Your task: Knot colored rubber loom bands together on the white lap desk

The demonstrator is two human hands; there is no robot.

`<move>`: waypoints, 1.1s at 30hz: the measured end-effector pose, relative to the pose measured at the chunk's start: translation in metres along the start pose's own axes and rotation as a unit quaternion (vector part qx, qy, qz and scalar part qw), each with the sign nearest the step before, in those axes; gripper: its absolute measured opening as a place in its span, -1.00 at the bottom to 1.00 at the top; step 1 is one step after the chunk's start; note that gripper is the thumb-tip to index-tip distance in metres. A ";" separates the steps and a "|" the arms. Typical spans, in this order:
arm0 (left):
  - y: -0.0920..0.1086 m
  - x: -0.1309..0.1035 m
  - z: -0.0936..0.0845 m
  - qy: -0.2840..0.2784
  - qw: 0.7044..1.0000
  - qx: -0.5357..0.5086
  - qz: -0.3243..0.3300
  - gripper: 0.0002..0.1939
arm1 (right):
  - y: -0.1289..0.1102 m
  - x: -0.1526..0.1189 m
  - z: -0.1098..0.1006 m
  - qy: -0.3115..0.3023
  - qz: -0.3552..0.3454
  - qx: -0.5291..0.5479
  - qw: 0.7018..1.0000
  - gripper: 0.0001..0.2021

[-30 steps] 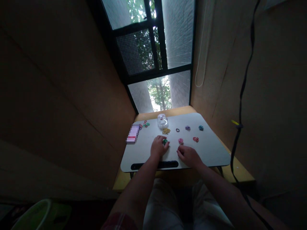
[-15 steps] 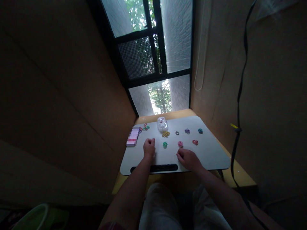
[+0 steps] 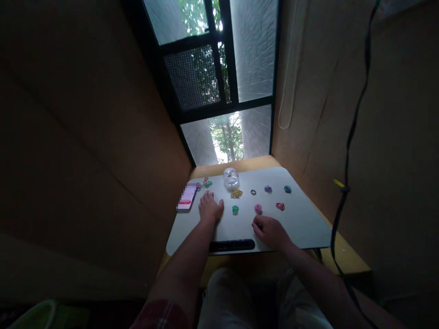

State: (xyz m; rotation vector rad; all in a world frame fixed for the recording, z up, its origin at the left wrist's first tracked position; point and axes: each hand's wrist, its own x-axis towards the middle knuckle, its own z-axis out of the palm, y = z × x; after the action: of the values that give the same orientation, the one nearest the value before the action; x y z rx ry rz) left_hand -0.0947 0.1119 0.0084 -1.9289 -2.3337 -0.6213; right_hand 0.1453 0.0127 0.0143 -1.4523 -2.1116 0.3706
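Observation:
My left hand [image 3: 210, 208] lies with fingers spread on the white board [image 3: 302, 224], just below a loose group of red and green bands [image 3: 206, 183]. My right hand [image 3: 269, 230] rests closed on the board below the pink bands [image 3: 258, 209]; what its fingers hold, if anything, is hidden. Between the hands sits a green bunch [image 3: 235, 209]. Yellow bands [image 3: 236, 194] lie in front of a clear jar [image 3: 231, 179]. A dark ring [image 3: 253, 192], a purple bunch [image 3: 268, 188], a teal bunch [image 3: 287, 188] and a red bunch [image 3: 280, 206] are to the right.
A phone [image 3: 187, 197] lies at the board's left edge. A black slot [image 3: 233, 245] runs along the near edge. A dark cord [image 3: 350, 137] hangs at the right, and a window [image 3: 228, 137] stands behind the board.
My left hand has opened from a closed shape, its fingers now spread, and it has shifted slightly left. My right hand stays closed in nearly the same place. The view has moved a little.

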 end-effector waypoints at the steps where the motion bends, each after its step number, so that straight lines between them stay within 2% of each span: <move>1: 0.000 0.004 0.000 -0.002 1.000 0.006 -0.001 -0.38 | 0.000 0.000 0.000 -0.001 0.001 -0.003 1.000 -0.81; 7: -0.001 0.025 0.000 0.004 1.000 0.019 -0.005 -0.27 | -0.002 0.003 -0.003 -0.023 0.005 -0.021 0.999 -0.81; 15: -0.005 0.059 0.008 0.008 1.000 0.027 0.005 -0.37 | -0.002 0.008 -0.001 -0.048 0.008 -0.058 0.997 -0.83; 23: -0.013 0.058 0.011 0.043 0.999 -0.005 0.018 -0.46 | -0.005 0.011 0.000 -0.059 0.013 -0.100 0.993 -0.81; 29: -0.020 0.057 0.009 0.065 0.993 -0.099 0.023 -0.56 | -0.006 0.007 0.000 -0.059 0.006 -0.112 0.992 -0.79; 33: -0.031 0.054 0.007 0.091 0.965 -0.244 0.033 -0.63 | -0.006 0.006 0.001 -0.055 0.017 -0.122 0.991 -0.78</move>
State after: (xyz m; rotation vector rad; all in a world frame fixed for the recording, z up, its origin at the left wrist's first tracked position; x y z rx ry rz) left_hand -0.1350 0.1599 0.0095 -1.9985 -2.1334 -1.4099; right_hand 0.1383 0.0156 0.0181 -1.6393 -2.2876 0.2135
